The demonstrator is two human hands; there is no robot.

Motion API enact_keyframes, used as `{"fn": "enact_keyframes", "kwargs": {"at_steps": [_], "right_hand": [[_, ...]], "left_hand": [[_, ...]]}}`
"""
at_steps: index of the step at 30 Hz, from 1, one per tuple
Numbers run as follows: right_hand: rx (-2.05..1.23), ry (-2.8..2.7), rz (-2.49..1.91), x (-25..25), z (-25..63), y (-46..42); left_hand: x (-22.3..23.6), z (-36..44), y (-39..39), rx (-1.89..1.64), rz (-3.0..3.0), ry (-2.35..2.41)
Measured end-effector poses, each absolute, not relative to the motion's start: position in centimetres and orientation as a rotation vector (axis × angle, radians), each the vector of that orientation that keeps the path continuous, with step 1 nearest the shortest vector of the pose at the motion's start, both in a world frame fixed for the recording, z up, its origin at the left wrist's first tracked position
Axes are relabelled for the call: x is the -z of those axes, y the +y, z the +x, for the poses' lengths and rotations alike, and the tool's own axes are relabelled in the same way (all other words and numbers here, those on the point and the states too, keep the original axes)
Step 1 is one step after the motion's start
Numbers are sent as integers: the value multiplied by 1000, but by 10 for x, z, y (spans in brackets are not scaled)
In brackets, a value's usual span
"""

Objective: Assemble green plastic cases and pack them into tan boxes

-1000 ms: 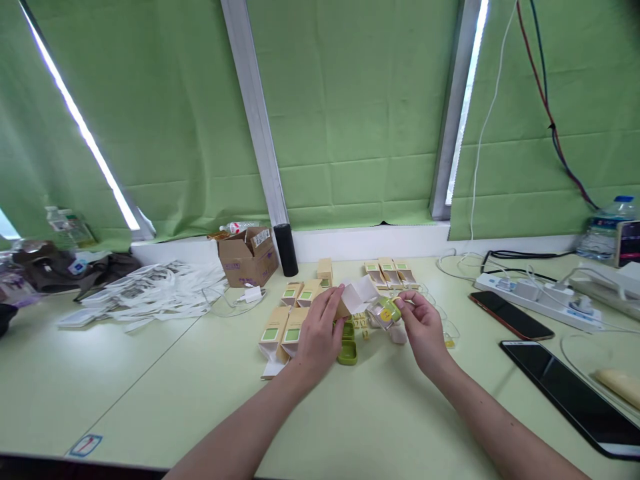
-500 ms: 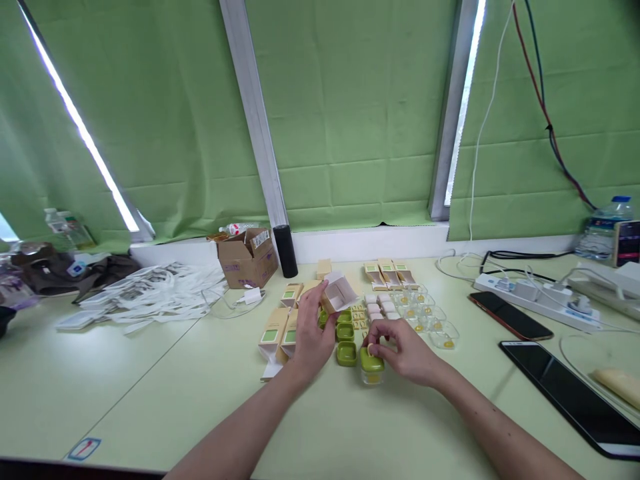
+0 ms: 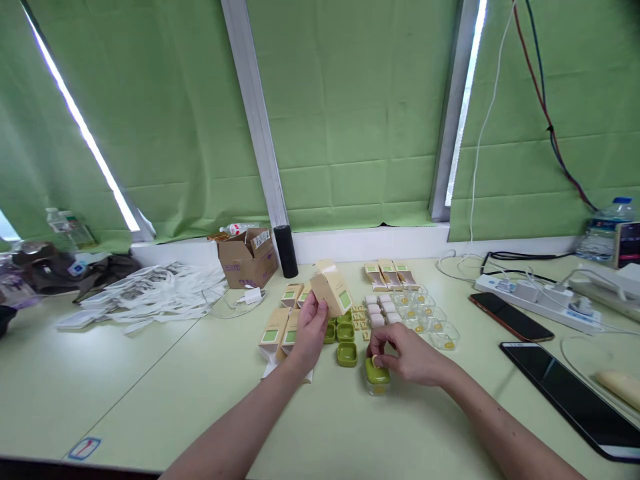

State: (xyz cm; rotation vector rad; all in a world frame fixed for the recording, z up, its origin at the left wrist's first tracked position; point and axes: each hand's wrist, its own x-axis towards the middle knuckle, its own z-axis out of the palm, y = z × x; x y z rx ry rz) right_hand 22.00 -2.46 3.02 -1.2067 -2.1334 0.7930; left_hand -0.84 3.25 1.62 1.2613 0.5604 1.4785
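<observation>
My left hand (image 3: 311, 333) is closed around a small tan carton with a green label (image 3: 332, 291), lifted above the table. My right hand (image 3: 406, 357) rests on the table with its fingers pinched on a small clear container with a green lid (image 3: 377, 376). Between the hands lie several loose green lids (image 3: 346, 354). Flat tan cartons (image 3: 274, 331) lie left of my left hand. Small white blocks (image 3: 379, 309) and clear cups with yellow dots (image 3: 426, 316) sit in rows beyond my right hand.
Two phones (image 3: 570, 387) lie at the right, with a power strip (image 3: 540, 295) and cables behind them. A brown cardboard box (image 3: 247, 257), a black cylinder (image 3: 287, 251) and a pile of white strips (image 3: 150, 291) sit at the back left. More cartons (image 3: 389, 273) lie near the window sill.
My right hand came down from the air and set the green-lidded container on the table. My left hand turned the carton so its label faces me and raised it slightly.
</observation>
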Motion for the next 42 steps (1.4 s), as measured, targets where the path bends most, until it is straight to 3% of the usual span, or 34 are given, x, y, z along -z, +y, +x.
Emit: {"fn": "enact_keyframes", "kwargs": {"at_steps": [5,12,20,27,42], "right_hand": [[-920,-2103,-1187,-35,223,-24],[-796,-1781,-1093,-29,220,-14],[-858,-1585,-1028,-12,204,-8],[-1150,-1365,-880,-19,201,-11],[-1148,-1221,-924,-17,201,-4]], "left_hand": [[-24,-9,26,-1373,977,448],[-24,-4,23,-1258,869,424],[-19,6,13,-1182,1066,535],[-17,4,12,-1176,1350,678],[-10,3,5,-1250,1776,715]]}}
